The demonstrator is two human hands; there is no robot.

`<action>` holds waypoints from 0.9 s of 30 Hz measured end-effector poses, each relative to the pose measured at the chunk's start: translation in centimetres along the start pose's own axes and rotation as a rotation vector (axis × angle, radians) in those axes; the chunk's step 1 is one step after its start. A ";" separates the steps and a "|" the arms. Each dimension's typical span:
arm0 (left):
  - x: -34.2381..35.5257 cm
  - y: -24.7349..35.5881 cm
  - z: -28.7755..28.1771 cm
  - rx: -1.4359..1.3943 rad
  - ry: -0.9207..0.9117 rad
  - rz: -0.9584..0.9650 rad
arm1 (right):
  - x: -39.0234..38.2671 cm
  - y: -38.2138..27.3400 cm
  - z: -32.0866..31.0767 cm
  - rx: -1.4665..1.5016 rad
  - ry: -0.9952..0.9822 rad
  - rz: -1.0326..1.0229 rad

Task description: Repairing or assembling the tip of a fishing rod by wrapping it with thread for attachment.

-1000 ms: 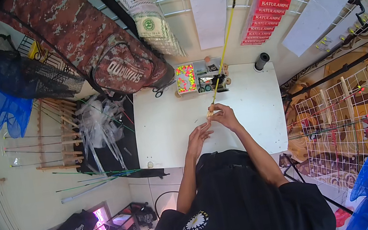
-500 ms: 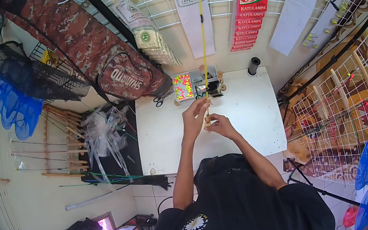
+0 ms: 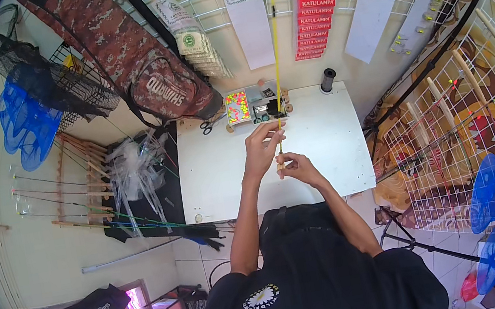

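A thin yellow fishing rod [image 3: 278, 78] with dark bands stands nearly upright above the white table, its tip running past the top edge of the view. Just above its lower end, the fingers of my left hand [image 3: 262, 151] close around the slender shaft. My right hand [image 3: 299, 169], lower and to the right, pinches the short light-brown wooden butt [image 3: 280, 162] at the rod's bottom. The fingertips partly hide that piece.
Along the back of the white table [image 3: 225, 177] are scissors [image 3: 210, 125], a box of bright beads [image 3: 237, 107], a tray of small parts [image 3: 261, 95] and a dark cylinder [image 3: 328, 80]. A camouflage rod bag [image 3: 144, 74] leans at left. Rods hang on the right grid [image 3: 451, 135].
The whole view has shifted, so the table and wall items sit slightly higher and further left. Both hands keep hold of the rod, and my left-hand fingers have moved slightly on the shaft.
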State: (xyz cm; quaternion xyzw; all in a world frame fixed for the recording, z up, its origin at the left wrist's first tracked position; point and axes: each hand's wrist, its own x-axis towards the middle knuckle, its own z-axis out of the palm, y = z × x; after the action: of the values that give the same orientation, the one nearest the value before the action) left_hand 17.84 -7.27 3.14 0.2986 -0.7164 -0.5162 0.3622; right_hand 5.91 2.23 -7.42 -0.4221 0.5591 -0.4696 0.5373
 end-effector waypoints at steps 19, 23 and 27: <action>-7.5 2.2 4.5 -0.151 0.238 -0.069 | -9.2 3.2 -1.3 -0.058 -0.002 -0.169; -9.2 2.7 6.6 -0.186 0.274 -0.090 | -11.7 3.3 -2.5 -0.064 -0.001 -0.155; -11.2 3.6 9.0 -0.162 0.269 -0.093 | -14.8 3.5 -3.4 -0.112 0.011 -0.129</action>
State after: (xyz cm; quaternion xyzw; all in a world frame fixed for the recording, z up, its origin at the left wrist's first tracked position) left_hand 16.52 7.49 2.40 0.3675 -0.6029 -0.5439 0.4534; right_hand 3.63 17.60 -7.90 -0.4843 0.5590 -0.4735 0.4783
